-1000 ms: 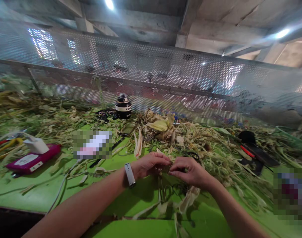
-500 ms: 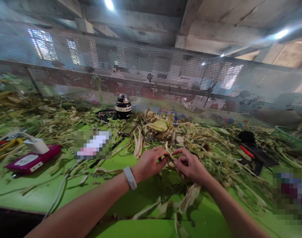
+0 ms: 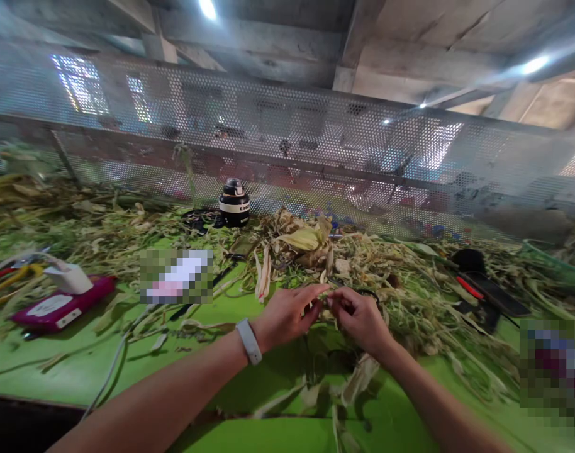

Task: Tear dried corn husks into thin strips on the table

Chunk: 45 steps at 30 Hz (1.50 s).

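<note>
My left hand (image 3: 287,314), with a pale band on the wrist, is closed in a pinch on a thin strip of dried plant leaf (image 3: 326,296). Close beside it, my right hand (image 3: 360,318) pinches the same strip, its fingertips almost touching the left ones. Much of the strip is hidden by the fingers. Behind both hands lies a heap of dry leaves (image 3: 377,258) with a broad yellowish leaf (image 3: 302,239) on top. Below the right hand, a pale dry leaf (image 3: 360,380) rests on the green table (image 3: 250,390).
A black bottle (image 3: 234,202) stands before a perforated metal screen (image 3: 287,132). At left are a magenta power strip (image 3: 63,305) with a white plug (image 3: 69,277), a cable and a blurred-out object (image 3: 178,277). Dark tools with a red part (image 3: 470,287) lie at right.
My right hand has shifted slightly left, and its fingers have closed in toward my left hand. The leaf strip between them shows less than before.
</note>
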Each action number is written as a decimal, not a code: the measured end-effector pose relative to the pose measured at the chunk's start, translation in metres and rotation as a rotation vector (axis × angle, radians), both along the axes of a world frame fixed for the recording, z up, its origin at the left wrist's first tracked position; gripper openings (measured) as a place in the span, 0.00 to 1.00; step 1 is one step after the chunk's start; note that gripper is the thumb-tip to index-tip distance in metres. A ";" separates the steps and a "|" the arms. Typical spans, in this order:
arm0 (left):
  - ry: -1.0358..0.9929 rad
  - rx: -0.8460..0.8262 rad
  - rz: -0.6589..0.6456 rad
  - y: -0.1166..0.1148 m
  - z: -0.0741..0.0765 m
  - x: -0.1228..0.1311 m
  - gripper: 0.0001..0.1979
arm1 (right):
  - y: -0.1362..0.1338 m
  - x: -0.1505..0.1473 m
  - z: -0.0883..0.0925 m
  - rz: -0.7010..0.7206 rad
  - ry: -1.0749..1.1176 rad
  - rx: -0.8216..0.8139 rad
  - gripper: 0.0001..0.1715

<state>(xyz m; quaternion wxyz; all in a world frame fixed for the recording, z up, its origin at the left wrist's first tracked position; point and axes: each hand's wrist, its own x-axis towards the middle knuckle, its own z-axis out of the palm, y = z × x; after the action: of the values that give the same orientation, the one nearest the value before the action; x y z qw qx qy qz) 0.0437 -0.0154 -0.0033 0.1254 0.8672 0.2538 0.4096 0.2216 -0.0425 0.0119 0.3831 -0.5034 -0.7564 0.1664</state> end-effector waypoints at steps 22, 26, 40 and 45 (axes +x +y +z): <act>-0.318 -0.885 -0.260 0.004 0.002 0.010 0.17 | -0.001 0.000 -0.004 0.027 -0.129 0.133 0.11; -0.340 -0.883 -0.288 0.005 0.001 0.010 0.17 | -0.001 0.000 -0.003 0.030 -0.115 0.136 0.11; -0.534 -1.002 -0.112 0.030 0.005 -0.001 0.11 | 0.017 0.037 0.010 -0.140 -0.205 0.056 0.10; -0.608 -0.939 -0.114 0.031 0.007 -0.001 0.12 | 0.025 0.043 0.010 -0.101 0.190 -0.195 0.15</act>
<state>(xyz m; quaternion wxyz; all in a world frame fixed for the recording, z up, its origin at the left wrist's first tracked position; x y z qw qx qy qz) 0.0432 0.0156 0.0036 0.5874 0.5737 0.3139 0.4767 0.2649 -0.0176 0.0215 0.4102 -0.5576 -0.6706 0.2667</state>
